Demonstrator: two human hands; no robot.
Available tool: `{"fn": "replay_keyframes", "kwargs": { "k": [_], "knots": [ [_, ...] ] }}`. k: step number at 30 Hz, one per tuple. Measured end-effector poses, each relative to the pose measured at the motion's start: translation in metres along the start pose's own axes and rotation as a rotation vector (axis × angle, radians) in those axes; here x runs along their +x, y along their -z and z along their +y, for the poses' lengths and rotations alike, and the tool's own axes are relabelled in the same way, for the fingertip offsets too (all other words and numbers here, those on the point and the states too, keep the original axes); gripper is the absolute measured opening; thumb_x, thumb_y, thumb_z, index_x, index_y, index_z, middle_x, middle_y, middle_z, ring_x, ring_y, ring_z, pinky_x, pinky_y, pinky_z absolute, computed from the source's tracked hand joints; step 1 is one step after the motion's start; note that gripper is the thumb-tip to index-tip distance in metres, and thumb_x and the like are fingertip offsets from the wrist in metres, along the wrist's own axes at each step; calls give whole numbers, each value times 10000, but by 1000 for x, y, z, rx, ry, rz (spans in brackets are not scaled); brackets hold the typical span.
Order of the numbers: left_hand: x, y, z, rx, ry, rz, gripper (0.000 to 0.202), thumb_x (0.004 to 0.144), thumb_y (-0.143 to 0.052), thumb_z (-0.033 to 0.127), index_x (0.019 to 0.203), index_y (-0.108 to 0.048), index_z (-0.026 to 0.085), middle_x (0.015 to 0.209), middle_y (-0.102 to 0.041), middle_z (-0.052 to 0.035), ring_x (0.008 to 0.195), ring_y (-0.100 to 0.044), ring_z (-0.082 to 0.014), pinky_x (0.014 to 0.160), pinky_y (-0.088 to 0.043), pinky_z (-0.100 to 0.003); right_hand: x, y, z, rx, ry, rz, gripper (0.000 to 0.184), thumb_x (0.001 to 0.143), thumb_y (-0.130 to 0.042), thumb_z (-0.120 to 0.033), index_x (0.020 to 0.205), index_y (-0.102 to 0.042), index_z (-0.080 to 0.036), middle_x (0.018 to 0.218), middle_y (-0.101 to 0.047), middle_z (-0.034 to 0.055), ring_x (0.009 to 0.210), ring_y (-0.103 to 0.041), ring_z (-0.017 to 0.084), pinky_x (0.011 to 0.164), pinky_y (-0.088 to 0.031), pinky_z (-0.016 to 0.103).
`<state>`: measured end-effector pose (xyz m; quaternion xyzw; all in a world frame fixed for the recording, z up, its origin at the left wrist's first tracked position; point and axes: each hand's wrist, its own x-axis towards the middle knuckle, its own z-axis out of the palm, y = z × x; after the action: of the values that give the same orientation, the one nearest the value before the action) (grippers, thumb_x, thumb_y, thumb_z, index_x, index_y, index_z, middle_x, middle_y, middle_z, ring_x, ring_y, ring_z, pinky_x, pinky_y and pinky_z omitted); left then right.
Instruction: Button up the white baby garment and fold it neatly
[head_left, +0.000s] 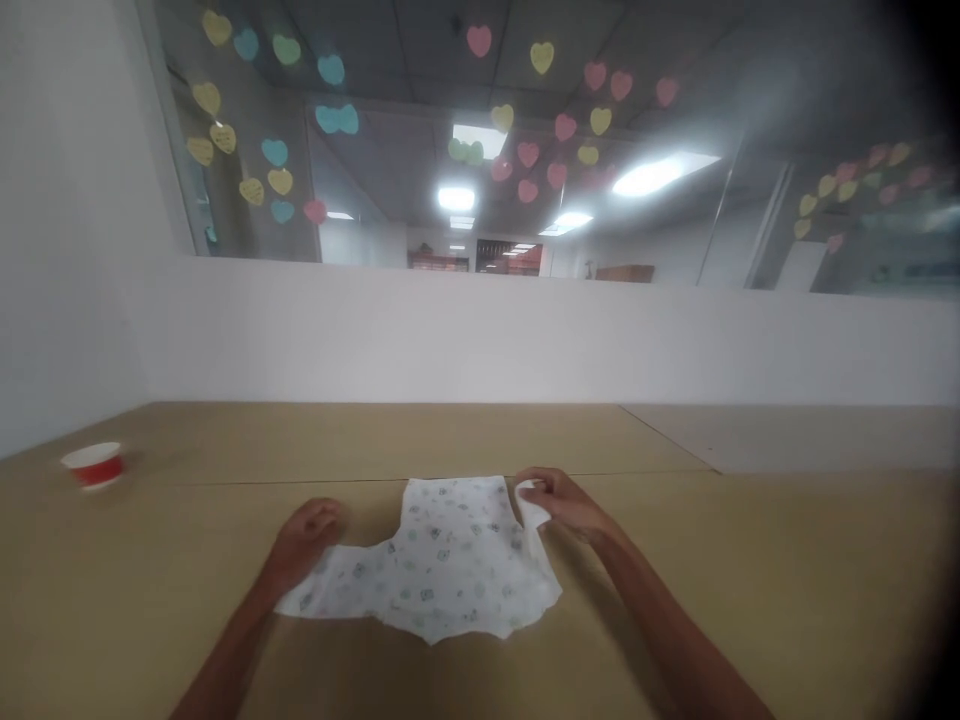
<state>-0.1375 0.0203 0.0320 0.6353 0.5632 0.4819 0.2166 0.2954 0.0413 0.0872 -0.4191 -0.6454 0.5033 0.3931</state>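
Observation:
A small white garment (442,560) with a faint grey print lies flat on the tan table (750,560), right in front of me. My left hand (306,537) is curled at the garment's left edge, fingers pressed onto the cloth. My right hand (559,500) pinches the garment's upper right corner, which is lifted and folded a little over the fingers.
A red and white paper cup (94,465) stands at the far left of the table. A white partition wall (525,330) runs along the table's back edge, with glass above it covered in coloured heart-shaped notes (277,150).

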Motion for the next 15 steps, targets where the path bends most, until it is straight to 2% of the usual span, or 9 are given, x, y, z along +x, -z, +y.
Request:
{"fn": "replay_keyframes", "kwargs": {
  "k": [1, 2, 3, 4, 5, 6, 8, 11, 15],
  "knots": [
    [-1, -18, 9, -92, 11, 107, 468, 737, -620, 591, 871, -567, 145, 995, -604, -110, 968, -574, -284, 881, -461, -363, 7, -14, -2, 13, 1, -45, 497, 729, -722, -443, 1087, -591, -122, 713, -477, 7, 607, -472, 125, 530, -532, 288],
    [-3, -37, 19, -263, 53, 127, 480, 720, -645, 583, 884, -543, 144, 990, -602, -118, 987, -575, -287, 891, -465, -366, 13, -28, -1, 24, 12, -95, 525, 725, -728, -443, 1111, -569, -124, 670, -453, -13, 574, -451, 114, 529, -547, 311],
    [-5, -59, 30, -508, 151, 34, 508, 737, -650, 566, 997, -524, 149, 1035, -601, -121, 1021, -574, -285, 902, -472, -375, 18, -40, 2, 34, 42, -129, 545, 726, -731, -451, 1122, -549, -124, 653, -444, -23, 561, -442, 107, 530, -555, 318],
    [-7, -81, 41, -745, 251, -221, 568, 763, -642, 544, 1144, -468, 160, 1119, -587, -134, 1073, -562, -297, 933, -463, -413, 22, -51, 6, 44, 75, -147, 567, 720, -737, -469, 1122, -533, -124, 641, -438, -32, 550, -441, 104, 520, -554, 314],
    [-8, -101, 50, -891, 388, -479, 602, 769, -640, 523, 1182, -430, 138, 1130, -581, -171, 1082, -560, -318, 957, -448, -446, 25, -60, 11, 60, 108, -151, 589, 714, -741, -490, 1118, -521, -123, 639, -442, -34, 548, -451, 105, 513, -550, 303],
    [-9, -119, 58, -958, 586, -637, 619, 776, -601, 579, 1141, -428, 109, 1097, -583, -203, 1055, -574, -337, 963, -443, -468, 26, -67, 16, 83, 125, -151, 611, 710, -743, -511, 1119, -506, -124, 645, -456, -33, 554, -476, 111, 516, -545, 293],
    [-8, -146, 68, -1007, 680, -723, 613, 843, -449, 653, 1100, -447, 97, 1061, -586, -196, 1018, -590, -325, 956, -451, -459, 26, -76, 24, 151, 114, -159, 646, 723, -731, -540, 1146, -470, -128, 700, -522, -8, 584, -547, 140, 549, -540, 290],
    [-6, -161, 67, -932, 586, -741, 673, 871, -283, 707, 1057, -516, 104, 1047, -589, -171, 1046, -574, -316, 939, -467, -443, 22, -72, 31, 222, 89, -159, 633, 781, -671, -561, 1178, -440, -126, 867, -602, 77, 662, -620, 191, 609, -524, 297],
    [-5, -159, 46, -809, 550, -720, 679, 833, -353, 734, 1050, -569, 127, 1072, -588, -176, 1102, -535, -349, 905, -486, -462, 19, -34, 53, 90, 174, 18, 485, 827, -607, -504, 1083, -513, -103, 808, -586, 65, 642, -584, 160, 596, -469, 256]
  ]
}}
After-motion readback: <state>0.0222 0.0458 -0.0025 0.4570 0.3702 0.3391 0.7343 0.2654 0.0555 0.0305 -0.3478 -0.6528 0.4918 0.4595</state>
